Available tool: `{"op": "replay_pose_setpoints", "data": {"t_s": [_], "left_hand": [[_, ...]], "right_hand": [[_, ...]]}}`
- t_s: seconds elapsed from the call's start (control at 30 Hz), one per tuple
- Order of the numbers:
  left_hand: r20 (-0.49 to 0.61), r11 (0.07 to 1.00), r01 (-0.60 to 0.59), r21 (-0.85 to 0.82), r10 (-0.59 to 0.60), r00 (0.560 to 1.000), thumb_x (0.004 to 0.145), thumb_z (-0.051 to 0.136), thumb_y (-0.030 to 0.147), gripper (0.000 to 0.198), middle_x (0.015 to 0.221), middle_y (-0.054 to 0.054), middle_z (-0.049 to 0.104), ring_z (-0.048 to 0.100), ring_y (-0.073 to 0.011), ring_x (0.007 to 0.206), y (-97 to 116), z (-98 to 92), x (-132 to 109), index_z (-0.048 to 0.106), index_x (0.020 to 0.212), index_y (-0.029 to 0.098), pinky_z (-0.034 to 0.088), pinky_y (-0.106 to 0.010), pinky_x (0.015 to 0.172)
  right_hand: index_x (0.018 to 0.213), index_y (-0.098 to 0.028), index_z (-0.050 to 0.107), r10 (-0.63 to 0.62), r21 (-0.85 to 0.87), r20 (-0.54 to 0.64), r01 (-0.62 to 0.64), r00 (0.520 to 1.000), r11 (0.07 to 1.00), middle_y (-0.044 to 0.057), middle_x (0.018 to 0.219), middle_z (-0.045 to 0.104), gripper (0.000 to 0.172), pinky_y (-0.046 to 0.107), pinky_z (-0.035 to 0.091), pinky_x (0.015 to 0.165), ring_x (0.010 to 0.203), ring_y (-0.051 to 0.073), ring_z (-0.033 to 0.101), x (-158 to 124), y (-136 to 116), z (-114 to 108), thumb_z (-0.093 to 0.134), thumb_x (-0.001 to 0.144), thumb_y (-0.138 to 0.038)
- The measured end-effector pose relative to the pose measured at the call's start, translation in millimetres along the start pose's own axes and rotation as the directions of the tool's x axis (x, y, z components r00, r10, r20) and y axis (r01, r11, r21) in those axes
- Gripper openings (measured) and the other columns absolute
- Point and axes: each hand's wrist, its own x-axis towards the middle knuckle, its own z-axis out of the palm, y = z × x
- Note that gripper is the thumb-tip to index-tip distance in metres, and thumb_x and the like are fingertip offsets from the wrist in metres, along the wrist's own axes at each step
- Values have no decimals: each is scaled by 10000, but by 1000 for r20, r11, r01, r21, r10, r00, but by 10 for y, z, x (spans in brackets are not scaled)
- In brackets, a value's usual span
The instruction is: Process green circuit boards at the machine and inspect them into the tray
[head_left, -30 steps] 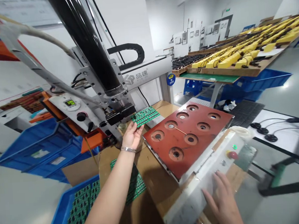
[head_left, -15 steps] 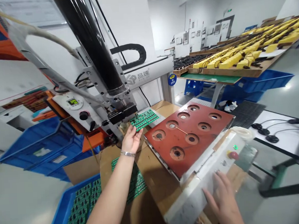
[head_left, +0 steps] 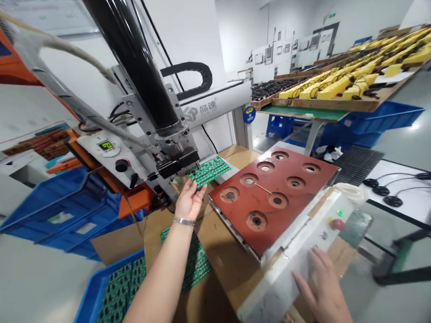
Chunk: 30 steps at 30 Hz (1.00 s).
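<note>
My left hand [head_left: 190, 201], with a metal bracelet at its wrist, grips the near edge of a green circuit board [head_left: 213, 170] full of small parts. The board lies level under the black head [head_left: 178, 163] of a bench machine. My right hand [head_left: 324, 286] rests with fingers apart on the white front panel [head_left: 281, 284], close to a red push button [head_left: 337, 224] and a lit green one [head_left: 340, 213]. Between my hands sits a red-brown fixture plate [head_left: 247, 206] with several round recesses, and a thin stick [head_left: 263, 187] lies across it.
Below my left forearm, more green boards [head_left: 196, 267] lie on the cardboard-covered bench. A blue bin [head_left: 82, 311] of boards stands at lower left, with stacked blue crates [head_left: 53, 200] behind. Black round parts with cables [head_left: 392, 200] lie on the right table. Yellow units [head_left: 328, 89] fill trays beyond.
The view has shifted very slightly. Both hands, the circuit board and the machine head stay in the same places relative to each other.
</note>
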Motion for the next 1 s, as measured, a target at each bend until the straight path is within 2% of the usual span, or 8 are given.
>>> {"op": "replay_pose_setpoints", "data": {"t_s": [0.57,1.0], "left_hand": [[28,999,14,35,-15,999,828,584,158,135,982,-51,654,634,-176,814,27,-48,-63,623,955,141,538,-366,689],[1,1000,-6,16,6,1000,828,586,159,150,995,-55,656,638,-180,824,26,7,2,621,972,140,543,-368,689]], "right_hand": [[1296,-121,361,1,-3,4,-1,1000,1000,203,1306,405,632,593,363,990,1251,365,364,-5,16,6,474,832,-535],[1303,-132,348,24,9,7,-25,1000,1000,197,1330,378,629,592,357,1000,1257,360,357,1,-19,4,472,834,-531]]}}
